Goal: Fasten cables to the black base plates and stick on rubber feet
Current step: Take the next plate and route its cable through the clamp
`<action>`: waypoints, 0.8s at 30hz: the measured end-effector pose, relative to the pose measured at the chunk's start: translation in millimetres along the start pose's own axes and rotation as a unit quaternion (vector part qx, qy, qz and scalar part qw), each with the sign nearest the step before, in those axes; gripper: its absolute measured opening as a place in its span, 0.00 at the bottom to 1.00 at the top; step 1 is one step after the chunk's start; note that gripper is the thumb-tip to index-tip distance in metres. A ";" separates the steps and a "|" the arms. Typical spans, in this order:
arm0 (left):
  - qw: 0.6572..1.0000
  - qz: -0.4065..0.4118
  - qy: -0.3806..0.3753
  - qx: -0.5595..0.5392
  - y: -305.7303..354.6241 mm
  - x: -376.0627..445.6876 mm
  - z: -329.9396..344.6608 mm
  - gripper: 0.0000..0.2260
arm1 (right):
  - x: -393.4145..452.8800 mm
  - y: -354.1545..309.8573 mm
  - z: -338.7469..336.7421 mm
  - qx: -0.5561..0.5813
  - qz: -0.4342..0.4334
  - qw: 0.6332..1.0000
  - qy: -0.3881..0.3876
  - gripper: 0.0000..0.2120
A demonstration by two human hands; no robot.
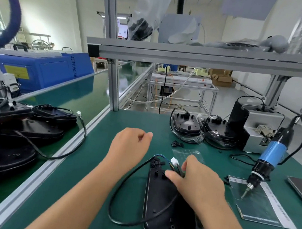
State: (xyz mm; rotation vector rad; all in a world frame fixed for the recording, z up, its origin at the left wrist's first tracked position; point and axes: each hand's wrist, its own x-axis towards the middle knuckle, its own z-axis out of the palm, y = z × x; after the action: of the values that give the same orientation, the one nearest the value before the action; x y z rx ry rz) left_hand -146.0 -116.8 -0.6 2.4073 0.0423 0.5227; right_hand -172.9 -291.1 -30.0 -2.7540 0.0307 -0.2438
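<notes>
Black base plate [164,205]: flat on the green bench mat [92,164], near front edge, black cable [123,181] looping off its left side. Right hand [195,181]: pinching the wire bundle at the plate's far end, beside white connector [174,160]. Left hand [129,145]: loosely curled, holding nothing, above mat. Electric screwdriver [267,159]: hanging at right.

Left grip [129,145] loosely curled; right grip [195,181] pinching.

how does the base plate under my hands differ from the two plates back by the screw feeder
The near base plate lies bare on the mat with the right hand on its cable; the two far base plates sit in clear plastic wrap, untouched. The near one points lengthwise away; the far ones stand side by side. All are black, with cables.
</notes>
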 end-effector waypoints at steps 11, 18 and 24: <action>0.806 -0.202 -0.232 -0.506 20.9 64.2 -21.6 0.18 | 8.1 -64.0 -12.9 0.417 -0.099 0.903 0.041 0.05; 0.774 -0.277 -0.150 -0.549 9.1 108.0 -75.5 0.22 | 5.4 -139.0 -28.1 0.696 -0.007 0.689 -0.203 0.13; 0.789 -0.310 -0.115 -0.517 -7.1 132.2 -87.7 0.20 | 4.8 -160.2 -24.8 0.439 -0.125 0.889 -0.042 0.14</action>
State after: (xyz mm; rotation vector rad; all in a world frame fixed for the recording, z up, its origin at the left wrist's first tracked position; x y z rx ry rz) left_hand -57.0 -36.5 103.7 1.2285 0.3350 -0.0919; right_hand -174.2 -151.5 52.5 -1.8479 -0.3705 -0.1502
